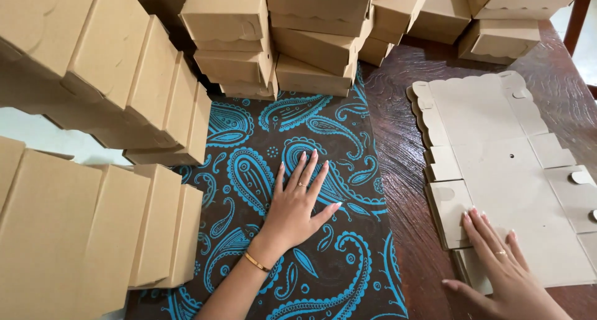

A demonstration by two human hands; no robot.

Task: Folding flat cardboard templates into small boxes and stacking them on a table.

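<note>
the left hand [293,207] lies flat and released, fingers spread, on the brown cloth with blue paisley [348,270], gripping nothing. right of that cloth, on the dark wooden counter [404,109], sits a stack of flat unfolded cardboard box blanks [497,152]; the right hand [504,270] rests open on its near edge, fingers on the top sheet, not clenched. folded cardboard boxes [311,40] are stacked beyond and left of the cloth.
</note>
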